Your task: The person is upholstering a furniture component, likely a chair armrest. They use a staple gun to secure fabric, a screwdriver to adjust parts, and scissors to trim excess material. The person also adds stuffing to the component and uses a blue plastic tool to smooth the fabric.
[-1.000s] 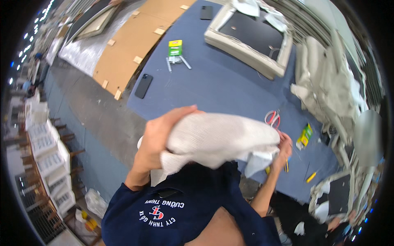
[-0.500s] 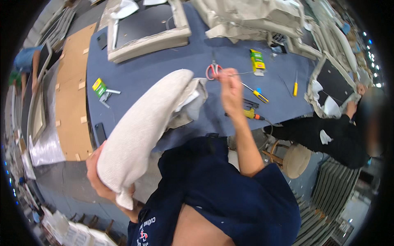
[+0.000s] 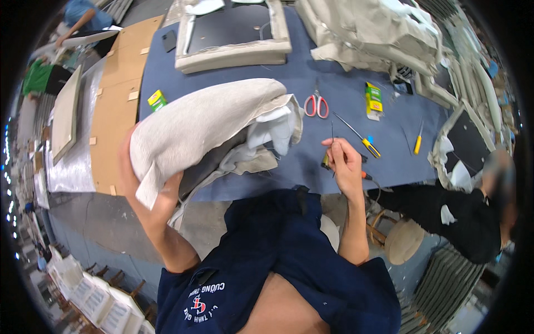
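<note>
My left hand (image 3: 136,181) is closed round the near left end of a beige, fabric-covered padded panel (image 3: 206,117), held tilted above the table's front edge. White lining (image 3: 278,131) and loose fabric flaps hang from its right end. My right hand (image 3: 346,161) is raised to the right of the panel, thumb and fingers pinching a thin, dark needle (image 3: 332,131) that points upward. Behind that hand lies a pneumatic staple gun (image 3: 325,162), mostly hidden. Red-handled scissors (image 3: 316,106) and a yellow-handled screwdriver (image 3: 369,147) lie just beyond.
Upholstered frames (image 3: 233,61) and a heap of beige covers (image 3: 367,39) occupy the blue table's (image 3: 311,67) far side. Green-yellow boxes (image 3: 374,100) and another yellow-handled tool (image 3: 417,145) lie on it. A person in black (image 3: 445,217) works at the right, near a round stool (image 3: 404,241).
The panel has swung to a flatter angle, showing more of its underside. My right hand has come down toward me, away from the scissors, with the needle now upright.
</note>
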### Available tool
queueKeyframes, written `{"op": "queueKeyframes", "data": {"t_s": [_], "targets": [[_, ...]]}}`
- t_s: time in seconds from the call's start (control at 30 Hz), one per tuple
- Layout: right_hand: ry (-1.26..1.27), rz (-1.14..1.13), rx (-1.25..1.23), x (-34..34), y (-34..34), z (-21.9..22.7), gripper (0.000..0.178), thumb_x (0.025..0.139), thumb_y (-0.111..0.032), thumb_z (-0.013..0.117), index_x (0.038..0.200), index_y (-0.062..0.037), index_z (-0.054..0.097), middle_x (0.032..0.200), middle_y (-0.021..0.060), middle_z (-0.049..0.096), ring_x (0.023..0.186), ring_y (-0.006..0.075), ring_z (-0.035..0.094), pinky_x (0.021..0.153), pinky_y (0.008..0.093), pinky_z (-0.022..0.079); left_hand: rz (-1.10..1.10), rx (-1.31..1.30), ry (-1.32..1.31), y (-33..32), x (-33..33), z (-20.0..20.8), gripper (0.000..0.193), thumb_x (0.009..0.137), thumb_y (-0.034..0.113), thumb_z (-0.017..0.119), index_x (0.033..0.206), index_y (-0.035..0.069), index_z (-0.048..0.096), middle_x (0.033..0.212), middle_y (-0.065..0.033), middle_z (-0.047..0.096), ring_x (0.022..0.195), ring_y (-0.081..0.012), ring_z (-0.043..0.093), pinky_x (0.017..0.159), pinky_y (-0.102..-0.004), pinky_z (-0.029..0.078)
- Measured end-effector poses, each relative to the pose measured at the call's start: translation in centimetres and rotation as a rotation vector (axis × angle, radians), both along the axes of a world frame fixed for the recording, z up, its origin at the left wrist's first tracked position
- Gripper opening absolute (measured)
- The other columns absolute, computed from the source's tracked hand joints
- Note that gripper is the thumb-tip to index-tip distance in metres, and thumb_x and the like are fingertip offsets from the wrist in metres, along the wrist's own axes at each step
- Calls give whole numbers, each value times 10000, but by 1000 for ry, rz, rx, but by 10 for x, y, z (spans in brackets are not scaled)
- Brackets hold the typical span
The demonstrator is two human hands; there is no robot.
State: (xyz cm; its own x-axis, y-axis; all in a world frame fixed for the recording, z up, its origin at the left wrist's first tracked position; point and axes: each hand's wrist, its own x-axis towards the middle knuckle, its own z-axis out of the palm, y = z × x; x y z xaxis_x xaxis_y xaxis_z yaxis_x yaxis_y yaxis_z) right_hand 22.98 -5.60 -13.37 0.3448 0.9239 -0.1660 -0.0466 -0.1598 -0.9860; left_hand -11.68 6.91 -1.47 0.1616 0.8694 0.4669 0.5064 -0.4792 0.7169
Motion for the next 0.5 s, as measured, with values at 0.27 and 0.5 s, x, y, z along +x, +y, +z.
{"op": "queueKeyframes", "data": {"t_s": [0.27, 0.5], "targets": [[-199, 244, 392, -94, 50, 58, 185, 1048, -129, 558, 1049, 24, 662, 779, 50, 554, 639, 125, 513, 589, 271, 410, 263, -30, 213, 18, 34, 20, 882, 754, 202, 873, 1480, 88, 385, 1219, -222, 663, 1120, -445, 654, 946, -477, 527], [33, 206, 184, -101, 68, -1, 175, 1053, -152, 553, 1057, -12, 659, 812, -17, 540, 665, 93, 464, 596, 272, 392, 209, -92, 149, -11, -48, 27, 862, 844, 218, 826, 1524, 33, 330, 1305, -214, 619, 1216, -276, 604, 1060, -414, 443]]}}
